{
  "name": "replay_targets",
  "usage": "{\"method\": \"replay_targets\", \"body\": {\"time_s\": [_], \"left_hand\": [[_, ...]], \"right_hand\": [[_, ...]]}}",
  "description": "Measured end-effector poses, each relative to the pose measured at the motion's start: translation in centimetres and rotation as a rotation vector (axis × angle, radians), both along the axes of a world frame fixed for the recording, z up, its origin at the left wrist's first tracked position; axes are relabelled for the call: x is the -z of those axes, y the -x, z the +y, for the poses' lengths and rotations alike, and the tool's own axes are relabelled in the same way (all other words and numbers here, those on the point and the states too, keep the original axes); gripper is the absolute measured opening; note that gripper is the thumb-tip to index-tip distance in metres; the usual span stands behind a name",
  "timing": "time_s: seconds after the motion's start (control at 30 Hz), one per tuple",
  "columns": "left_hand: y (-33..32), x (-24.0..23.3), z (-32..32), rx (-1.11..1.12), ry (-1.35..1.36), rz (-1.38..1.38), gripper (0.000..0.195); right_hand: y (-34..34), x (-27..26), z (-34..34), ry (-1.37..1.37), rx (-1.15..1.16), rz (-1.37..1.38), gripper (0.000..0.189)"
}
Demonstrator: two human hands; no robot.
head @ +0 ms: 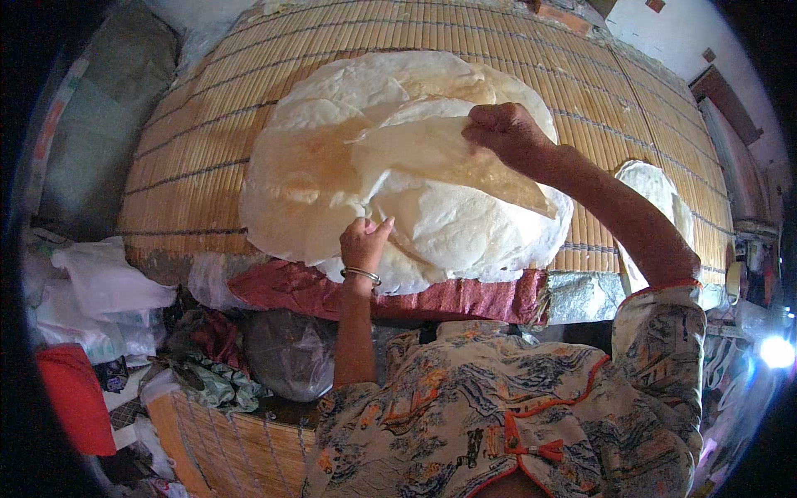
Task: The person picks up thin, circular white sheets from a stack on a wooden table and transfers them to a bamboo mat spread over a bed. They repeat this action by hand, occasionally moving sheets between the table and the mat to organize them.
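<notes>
A broad heap of thin, pale, translucent round sheets (299,187), whose material I cannot tell for sure, lies on a mat of bamboo slats. My right hand (507,134) is closed on the edge of one thin sheet (423,143) and holds it raised and tilted over the heap. At the near side of the heap is my left hand (366,239), a metal bangle on its wrist. Its thumb points up beside the sheets' edges, and whether the fingers pinch a sheet is unclear.
The bamboo mat (199,137) spans the work surface. Another pale sheet (650,187) lies at the right, partly behind my forearm. Red woven cloth (436,302) covers the near edge. Plastic bags (99,280) and a red item (75,398) stand at the lower left.
</notes>
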State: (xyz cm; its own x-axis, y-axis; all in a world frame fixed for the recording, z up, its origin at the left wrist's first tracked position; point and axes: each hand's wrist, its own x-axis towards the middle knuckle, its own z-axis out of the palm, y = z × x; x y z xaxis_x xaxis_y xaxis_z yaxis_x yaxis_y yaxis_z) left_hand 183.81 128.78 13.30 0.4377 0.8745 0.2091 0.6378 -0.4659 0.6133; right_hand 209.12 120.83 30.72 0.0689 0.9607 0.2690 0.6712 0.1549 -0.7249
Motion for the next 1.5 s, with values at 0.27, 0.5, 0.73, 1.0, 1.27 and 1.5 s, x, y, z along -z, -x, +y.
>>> {"method": "replay_targets", "body": {"time_s": [0.27, 0.5, 0.73, 1.0, 1.27, 1.5], "left_hand": [[-2.4, -3.8, -0.9, -0.039, 1.086, -0.915, 0.05], [-3.2, -3.3, 0.9, -0.138, 1.123, -0.962, 0.033], [-3.6, -2.2, 2.3, -0.117, 0.401, -0.879, 0.014], [-0.4, -7.3, 4.4, -0.267, 0.146, -0.644, 0.011], [2.0, 0.2, 6.2, -0.249, -0.106, -0.301, 0.011], [3.1, -0.2, 8.0, -0.333, -0.145, -0.091, 0.008]], "right_hand": [[1.6, -1.9, -0.4, 0.126, -0.014, 0.022, 0.017], [0.7, -3.6, -0.3, -0.008, -0.092, -0.055, 0.014], [0.0, -4.2, 0.1, 0.023, -0.071, -0.114, 0.016], [-7.7, -2.5, 2.2, 0.152, 0.222, 0.155, 0.015], [-21.5, -6.4, 2.0, -0.086, 0.194, -0.367, 0.015], [-27.7, -15.5, 5.6, -0.241, 0.32, 0.038, 0.02]]}}
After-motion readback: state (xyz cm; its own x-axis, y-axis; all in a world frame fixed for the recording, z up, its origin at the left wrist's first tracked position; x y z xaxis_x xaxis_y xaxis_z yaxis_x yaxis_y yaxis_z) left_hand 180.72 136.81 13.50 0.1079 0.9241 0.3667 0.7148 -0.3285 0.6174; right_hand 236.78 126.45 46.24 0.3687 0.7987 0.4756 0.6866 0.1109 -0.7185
